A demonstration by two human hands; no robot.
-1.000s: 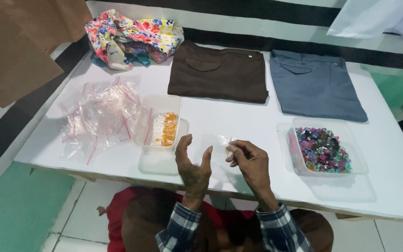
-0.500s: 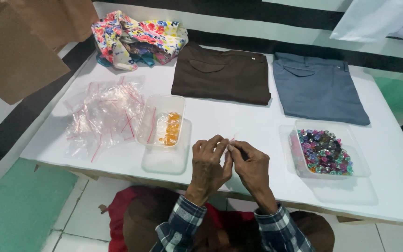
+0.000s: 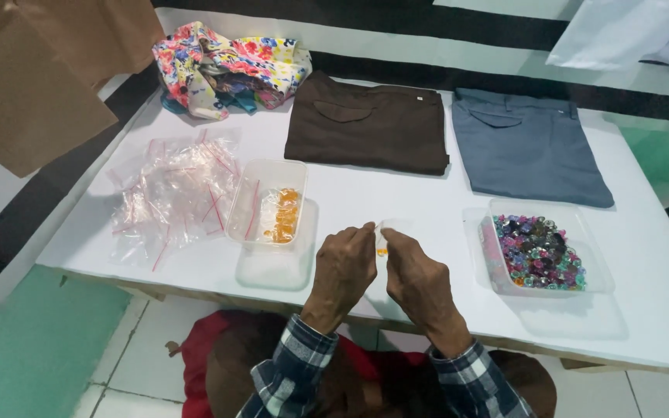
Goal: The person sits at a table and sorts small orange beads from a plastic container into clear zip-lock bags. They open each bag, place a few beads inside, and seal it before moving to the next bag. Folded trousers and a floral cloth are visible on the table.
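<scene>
My left hand (image 3: 344,271) and my right hand (image 3: 420,279) meet over the front of the white table (image 3: 396,193). Together they pinch a small clear zip bag (image 3: 382,239) with an orange bit showing at its bottom. To the left of my hands stands a clear plastic tub (image 3: 266,201) holding filled small bags with orange pieces; its lid (image 3: 276,259) lies under and in front of it. To the right, another clear tub (image 3: 540,249) is full of several multicoloured beads.
A heap of empty clear zip bags with red strips (image 3: 173,197) lies at the left. At the back lie a folded brown garment (image 3: 367,124), folded grey-blue trousers (image 3: 528,147) and a floral cloth bundle (image 3: 230,70). A brown paper sheet (image 3: 32,77) hangs at the top left.
My hands were apart a second ago with the bag between them; they have closed together on the small bag and lifted slightly.
</scene>
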